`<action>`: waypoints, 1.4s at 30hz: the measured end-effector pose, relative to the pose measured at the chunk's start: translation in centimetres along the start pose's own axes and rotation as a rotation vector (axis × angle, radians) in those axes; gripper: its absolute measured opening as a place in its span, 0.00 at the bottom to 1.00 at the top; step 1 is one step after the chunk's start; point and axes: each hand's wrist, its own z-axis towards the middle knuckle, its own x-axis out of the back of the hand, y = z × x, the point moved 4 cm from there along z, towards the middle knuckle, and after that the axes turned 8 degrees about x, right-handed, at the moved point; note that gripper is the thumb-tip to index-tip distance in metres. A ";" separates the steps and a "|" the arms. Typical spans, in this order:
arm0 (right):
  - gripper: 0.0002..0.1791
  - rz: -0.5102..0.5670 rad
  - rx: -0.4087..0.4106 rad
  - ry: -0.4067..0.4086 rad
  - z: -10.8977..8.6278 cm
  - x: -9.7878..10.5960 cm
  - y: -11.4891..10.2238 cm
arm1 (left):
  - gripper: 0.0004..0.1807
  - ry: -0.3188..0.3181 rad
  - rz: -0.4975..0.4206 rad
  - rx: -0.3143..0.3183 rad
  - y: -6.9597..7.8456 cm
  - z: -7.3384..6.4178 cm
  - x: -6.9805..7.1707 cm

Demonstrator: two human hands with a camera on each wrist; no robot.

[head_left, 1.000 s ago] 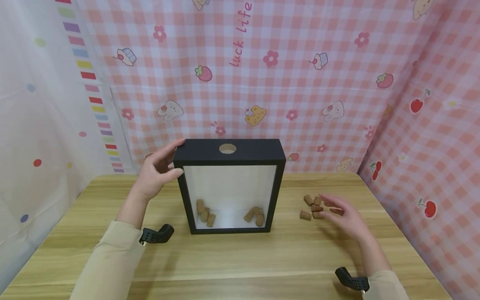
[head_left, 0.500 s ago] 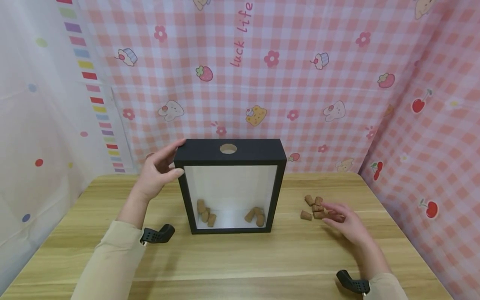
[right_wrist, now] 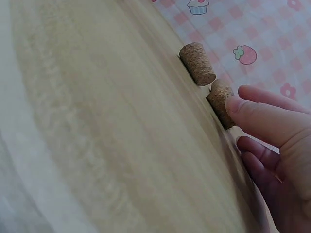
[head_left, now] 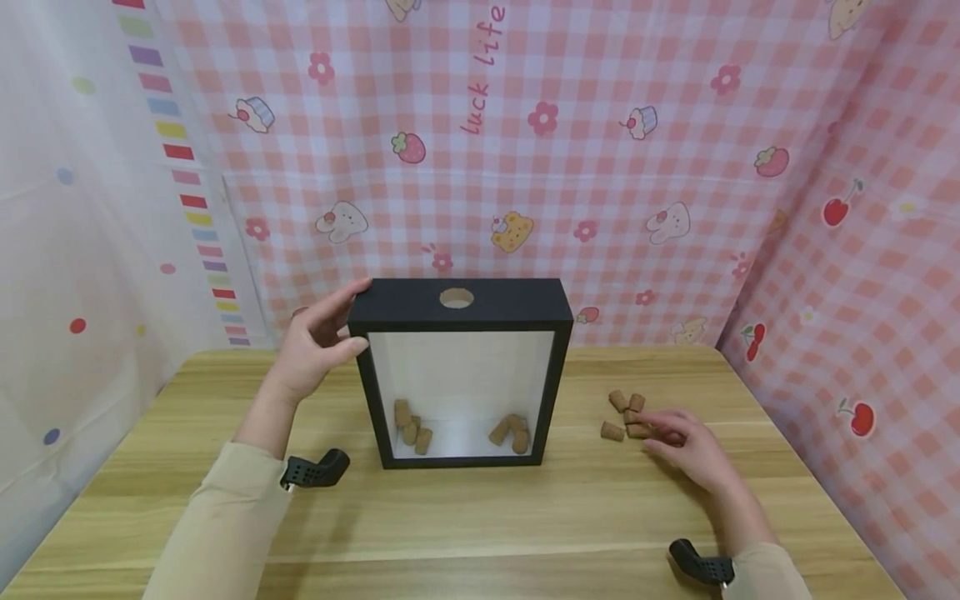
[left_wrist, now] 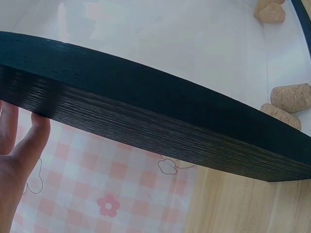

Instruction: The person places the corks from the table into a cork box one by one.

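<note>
A black-framed box [head_left: 461, 323] with a see-through front stands upright on the table, a round hole [head_left: 457, 298] in its top. My left hand [head_left: 303, 358] grips its upper left corner, thumb at the front edge and fingers behind. Several corks [head_left: 402, 412] lie inside at the left, and more corks [head_left: 519, 442] at the right. To the right of the box is a small pile of loose corks [head_left: 617, 401]. There my right hand [head_left: 693, 450] reaches in, index fingertip over one cork and thumb apart from it. In the right wrist view the thumb tip overlaps a cork [right_wrist: 221, 99].
The wooden table [head_left: 465, 533] ends at a pink checked cloth [head_left: 600, 167] behind, with another cloth [head_left: 847, 333] along the right and a white dotted one [head_left: 82, 233] along the left. A single cork [head_left: 612, 431] lies on the box side of the pile.
My right hand has moved left and its fingers have drawn closer together at the pile; dark-looking corks seen under it earlier no longer show. The left hand and box stay put.
</note>
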 end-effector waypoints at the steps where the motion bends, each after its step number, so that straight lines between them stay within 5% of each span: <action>1: 0.18 -0.002 0.000 0.002 0.0 0.0 0.0 | 0.37 -0.001 -0.002 -0.002 0.0 0.0 0.0; 21: 0.11 -0.098 0.011 0.090 -0.4 -0.2 0.5 | 0.37 -0.021 -0.032 -0.022 0.0 0.0 0.0; 37: 0.15 -0.012 -0.225 0.093 -1.1 1.4 -0.6 | 0.39 0.006 -0.026 0.007 0.0 0.0 0.0; 42: 0.15 0.005 -0.230 0.127 -0.4 2.0 -1.6 | 0.39 0.009 -0.021 0.012 0.0 0.0 0.0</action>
